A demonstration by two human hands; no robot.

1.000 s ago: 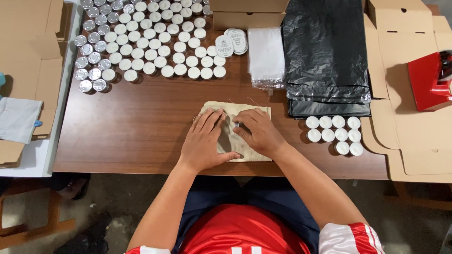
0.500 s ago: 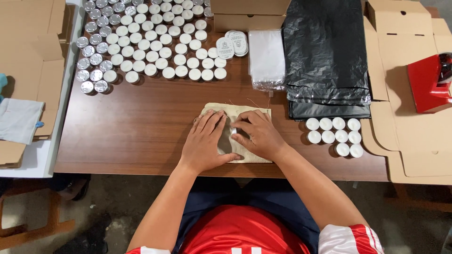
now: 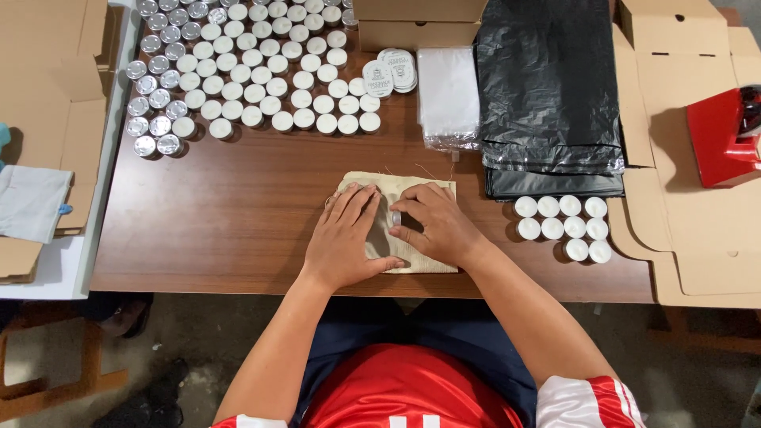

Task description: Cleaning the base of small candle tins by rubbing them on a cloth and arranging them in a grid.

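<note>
A small beige cloth pouch (image 3: 429,189) lies flat on the brown wooden table (image 3: 238,214) near its front edge. My left hand (image 3: 346,238) rests palm down on the pouch's left half with fingers spread. My right hand (image 3: 434,223) lies on the right half, its fingertips pinching a small white tealight (image 3: 395,217) at the middle of the pouch. Several white tealights (image 3: 563,227) sit in rows just right of my right hand.
Many tealights in metal cups (image 3: 246,67) fill the far left of the table. Round labels (image 3: 390,71), clear bags (image 3: 449,95) and black plastic bags (image 3: 551,95) lie at the back. Flat cardboard boxes (image 3: 697,198) and a red tool (image 3: 725,135) sit right; cardboard (image 3: 47,87) left.
Both hands stay on the pouch; my right fingers have shifted slightly over the tealight at the middle. The view has tilted a little.
</note>
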